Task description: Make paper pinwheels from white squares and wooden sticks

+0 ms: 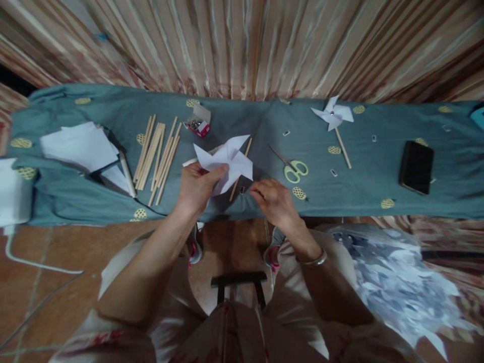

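My left hand grips a white paper pinwheel near its centre, thumb on top. Its folded blades fan out above the cloth, and a thin wooden stick shows partly beneath it. My right hand is closed just right of the pinwheel, with thumb and forefinger pinched together; whatever is between the fingertips is too small to make out. Green-handled scissors lie beyond my right hand. Behind the pinwheel stands an open small box of metal pins.
Several wooden sticks and a stack of white paper lie left, beside a white pen-like tool with a cord. A pinwheel on a stick and a black phone lie right. A bag of paper pieces sits below the table.
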Available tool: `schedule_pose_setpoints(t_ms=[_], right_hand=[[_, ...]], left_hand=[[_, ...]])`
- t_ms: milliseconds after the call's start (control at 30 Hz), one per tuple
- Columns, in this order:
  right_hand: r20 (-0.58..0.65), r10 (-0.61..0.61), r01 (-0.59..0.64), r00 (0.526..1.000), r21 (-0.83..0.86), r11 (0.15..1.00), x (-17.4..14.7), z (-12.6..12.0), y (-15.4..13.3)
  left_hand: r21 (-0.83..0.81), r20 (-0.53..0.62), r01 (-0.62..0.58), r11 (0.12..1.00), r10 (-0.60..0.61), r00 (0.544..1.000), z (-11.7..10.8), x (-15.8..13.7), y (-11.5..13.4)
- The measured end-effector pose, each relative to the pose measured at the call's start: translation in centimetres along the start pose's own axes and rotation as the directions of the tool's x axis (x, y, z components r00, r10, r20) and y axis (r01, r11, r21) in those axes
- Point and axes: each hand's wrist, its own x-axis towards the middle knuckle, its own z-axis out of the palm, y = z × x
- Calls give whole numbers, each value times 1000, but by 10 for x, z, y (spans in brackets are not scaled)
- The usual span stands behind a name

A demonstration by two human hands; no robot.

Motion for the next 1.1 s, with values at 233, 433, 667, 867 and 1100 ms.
schedule_pose_setpoints(t_ms=[233, 433, 667, 867, 1100], right_hand=[[-160, 17, 45, 987, 375, 926, -2, -22, -15], [-304, 95, 78, 948, 511, 856, 2, -36, -34], [-266, 153, -17, 952, 452, 892, 8, -30, -36], [-292, 135, 34, 947, 507, 861, 8, -26, -33], [-288, 151, 29, 946, 537, 843, 11, -22, -28]], left_hand=[[26, -2, -20, 999, 20, 1000, 1, -3, -1], [100, 100, -32, 995, 22, 995, 5, -12, -5], [86, 142, 15, 996, -27, 989, 12, -21, -4], [82, 163, 30, 996, -43, 986, 11, -21, -7], [60, 202, -3, 998, -9, 979, 10, -22, -7]])
